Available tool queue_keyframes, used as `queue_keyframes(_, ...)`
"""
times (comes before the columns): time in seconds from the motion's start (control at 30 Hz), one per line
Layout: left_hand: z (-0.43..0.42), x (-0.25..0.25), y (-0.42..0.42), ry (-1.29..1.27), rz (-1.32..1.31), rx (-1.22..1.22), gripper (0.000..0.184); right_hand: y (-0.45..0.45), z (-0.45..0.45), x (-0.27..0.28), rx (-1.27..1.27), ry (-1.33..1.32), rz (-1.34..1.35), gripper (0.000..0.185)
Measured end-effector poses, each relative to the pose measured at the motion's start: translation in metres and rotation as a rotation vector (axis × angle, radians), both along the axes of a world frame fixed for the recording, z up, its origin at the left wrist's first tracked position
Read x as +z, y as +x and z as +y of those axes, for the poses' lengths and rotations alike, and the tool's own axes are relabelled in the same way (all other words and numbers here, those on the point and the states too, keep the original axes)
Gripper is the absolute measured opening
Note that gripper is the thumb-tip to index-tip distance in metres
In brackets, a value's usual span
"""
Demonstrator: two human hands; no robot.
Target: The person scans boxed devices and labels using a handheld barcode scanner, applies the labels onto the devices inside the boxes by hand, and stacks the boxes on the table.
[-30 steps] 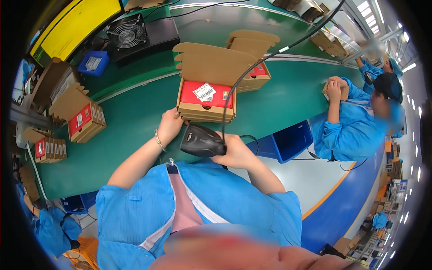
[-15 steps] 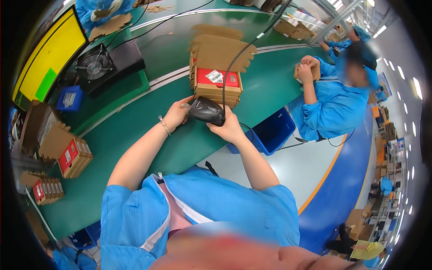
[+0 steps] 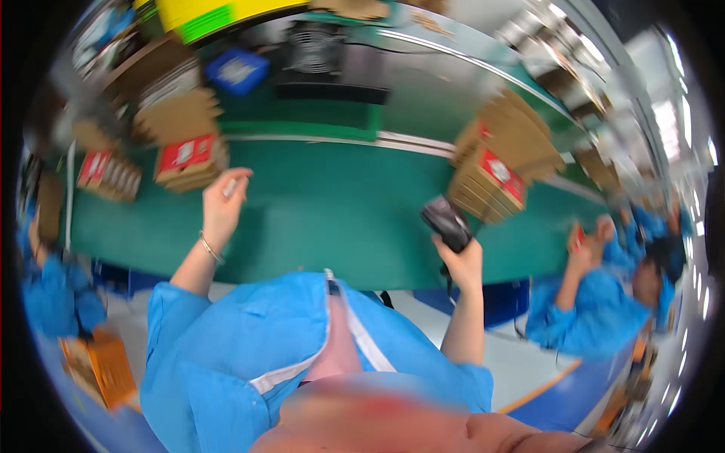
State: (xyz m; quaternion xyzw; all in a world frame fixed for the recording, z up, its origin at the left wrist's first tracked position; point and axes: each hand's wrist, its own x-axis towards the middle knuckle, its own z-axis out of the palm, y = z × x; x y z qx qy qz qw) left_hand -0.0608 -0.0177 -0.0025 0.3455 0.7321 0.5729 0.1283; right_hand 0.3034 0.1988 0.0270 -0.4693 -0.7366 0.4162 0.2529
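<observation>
My right hand [image 3: 462, 264] is wrapped round the handle of a black barcode scanner [image 3: 447, 223], over the green table just in front of a stack of cardboard boxes [image 3: 477, 187] with a red label on top. A cardboard flap stands up behind that stack. My left hand [image 3: 223, 202], a bracelet at its wrist, is over the table at the left with its fingers partly stretched out. A small whitish spot shows on its fingers, too blurred to name. Nearest to it is another stack of red-labelled cardboard boxes [image 3: 190, 167].
A further row of boxes [image 3: 110, 175] stands at the far left. Behind the table are a blue bin [image 3: 237, 71], a black fan unit [image 3: 317, 64] and a yellow screen [image 3: 249, 11]. Co-workers in blue sit at the right [image 3: 596, 302] and far left [image 3: 57, 287].
My view has swung left. My hands have moved apart: the left away from the right-hand box stack towards the left one, the right drawn back from the boxes with the scanner still in it.
</observation>
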Motion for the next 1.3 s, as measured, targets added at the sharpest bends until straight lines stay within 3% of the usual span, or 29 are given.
queue_keyframes(0.07,-0.041,0.021,-0.032,0.025,0.220,0.317,0.012,-0.015,-0.015,-0.004,0.167,-0.058,-0.024,0.028)
queue_keyframes(0.17,-0.080,0.047,-0.070,-0.009,0.552,0.595,0.014,-0.049,-0.035,-0.007,0.351,0.031,-0.140,0.028)
queue_keyframes(0.3,-0.092,0.049,-0.113,-0.283,0.711,0.588,0.023,-0.084,-0.045,-0.020,0.527,0.118,-0.221,0.033)
queue_keyframes(0.37,-0.090,0.032,-0.136,-0.467,0.750,0.560,0.029,-0.090,-0.044,-0.017,0.535,0.000,-0.210,0.034)
queue_keyframes(0.4,-0.086,0.031,-0.142,-0.592,0.656,0.530,0.032,-0.088,-0.043,-0.020,0.534,0.007,-0.191,0.035)
queue_keyframes(0.5,-0.080,0.022,-0.160,-0.616,0.428,0.445,0.031,-0.087,-0.041,-0.024,0.501,-0.115,-0.281,0.034)
queue_keyframes(0.67,-0.085,0.027,-0.148,-0.540,0.576,0.435,0.027,-0.085,-0.038,-0.031,0.521,-0.138,-0.210,0.030)
queue_keyframes(0.77,-0.091,0.053,-0.100,-0.463,0.398,0.360,0.025,-0.090,-0.054,0.007,0.534,-0.316,-0.186,0.028)
queue_keyframes(0.87,-0.090,0.050,-0.059,-0.440,0.168,0.189,0.027,-0.096,-0.074,0.030,0.576,-0.347,0.259,0.029)
queue_keyframes(0.97,-0.077,0.040,-0.027,-0.403,0.027,0.069,0.027,-0.098,-0.078,0.036,0.716,-0.275,0.320,0.040)
queue_keyframes(1.13,-0.053,0.014,-0.008,-0.391,-0.033,-0.012,0.028,-0.083,-0.074,0.025,0.710,-0.182,0.197,0.038)
queue_keyframes(1.2,-0.044,0.012,-0.004,-0.438,-0.015,-0.049,0.029,-0.076,-0.073,0.024,0.682,-0.110,0.145,0.058)
queue_keyframes(1.3,-0.031,0.009,0.001,-0.429,-0.019,-0.073,0.030,-0.067,-0.071,0.027,0.640,-0.107,0.113,0.056)
